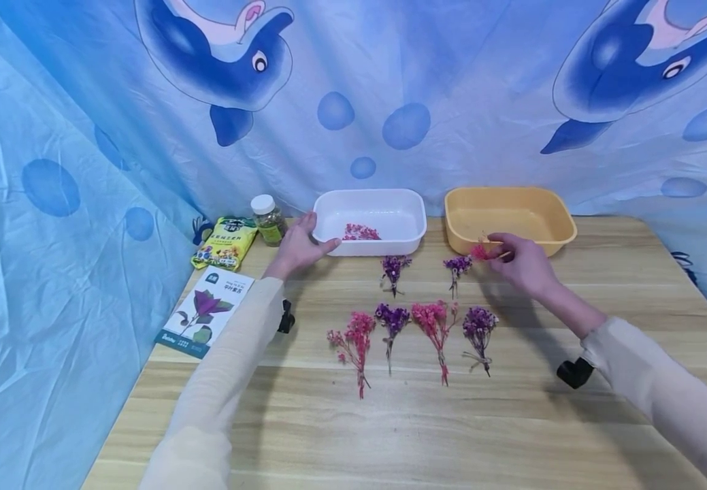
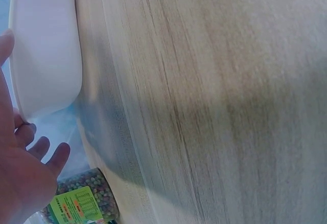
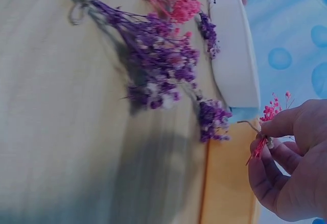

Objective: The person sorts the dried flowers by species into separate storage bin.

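Note:
My right hand (image 1: 521,264) pinches a small bunch of pink dried flowers (image 3: 270,114) between thumb and fingertips, at the front rim of the yellow basin (image 1: 512,204). A thin tie shows round its stems in the right wrist view. My left hand (image 1: 300,248) rests against the left end of the white basin (image 1: 384,248), thumb and fingers spread about its corner. Pink blossoms (image 1: 361,232) lie inside that basin. Purple bunches (image 1: 395,271) lie in front of the basins. Nearer to me, pink bunches (image 1: 431,323) and purple bunches (image 1: 479,330) alternate in a row.
Left of the white basin stands a white-capped jar (image 1: 270,221) of pellets. Beside it are a yellow packet (image 1: 227,241) and a card with a purple plant picture (image 1: 206,309), near the left table edge. A blue dolphin-print curtain (image 1: 482,82) hangs behind the wooden table (image 1: 390,435).

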`<state>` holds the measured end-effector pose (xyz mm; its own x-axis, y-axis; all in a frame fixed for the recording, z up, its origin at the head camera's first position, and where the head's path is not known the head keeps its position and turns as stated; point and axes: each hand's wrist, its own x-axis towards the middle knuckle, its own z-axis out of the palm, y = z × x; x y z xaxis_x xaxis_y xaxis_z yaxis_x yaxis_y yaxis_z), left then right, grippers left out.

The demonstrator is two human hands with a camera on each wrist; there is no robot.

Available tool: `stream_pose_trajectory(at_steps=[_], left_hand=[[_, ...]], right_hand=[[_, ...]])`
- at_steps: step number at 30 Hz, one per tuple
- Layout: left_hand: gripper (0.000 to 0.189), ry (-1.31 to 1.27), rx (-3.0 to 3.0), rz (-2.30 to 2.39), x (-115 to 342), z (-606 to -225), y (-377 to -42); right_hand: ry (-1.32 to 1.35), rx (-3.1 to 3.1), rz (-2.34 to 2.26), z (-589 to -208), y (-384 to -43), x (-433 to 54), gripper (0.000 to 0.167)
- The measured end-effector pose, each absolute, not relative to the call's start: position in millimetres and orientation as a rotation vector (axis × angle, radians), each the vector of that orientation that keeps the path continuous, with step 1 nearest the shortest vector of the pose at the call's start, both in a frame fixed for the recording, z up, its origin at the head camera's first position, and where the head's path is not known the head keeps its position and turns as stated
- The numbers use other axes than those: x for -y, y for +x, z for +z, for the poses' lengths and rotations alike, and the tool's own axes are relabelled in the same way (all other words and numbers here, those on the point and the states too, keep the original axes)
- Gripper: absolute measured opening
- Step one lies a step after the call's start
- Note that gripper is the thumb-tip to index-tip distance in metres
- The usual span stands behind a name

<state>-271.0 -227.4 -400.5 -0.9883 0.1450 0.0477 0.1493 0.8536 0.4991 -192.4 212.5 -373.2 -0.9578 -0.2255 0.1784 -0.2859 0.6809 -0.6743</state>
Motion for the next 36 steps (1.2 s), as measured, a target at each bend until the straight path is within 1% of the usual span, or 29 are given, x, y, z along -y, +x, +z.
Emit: stream_pose_trajectory(at_steps=[10, 16, 32, 36], left_hand=[[0.105, -0.219, 3.034, -0.831, 228, -399, -269], [0.103, -0.252, 3.029, -0.794, 229, -401, -271], [0.103, -0.239, 3.032, -0.782, 228, -402, -271], [0.103, -0.229, 3.032, -0.801, 226, -402, -270]], right_hand=[[0.508, 2.815, 1.115, -359, -211, -191, 0.053], [0.525, 2.843, 1.135, -351, -226, -175, 0.052], [0.601, 2.853, 1.184, -340, -266, -116, 0.054], [0.623, 2.856, 1.163, -340, -274, -103, 0.053]])
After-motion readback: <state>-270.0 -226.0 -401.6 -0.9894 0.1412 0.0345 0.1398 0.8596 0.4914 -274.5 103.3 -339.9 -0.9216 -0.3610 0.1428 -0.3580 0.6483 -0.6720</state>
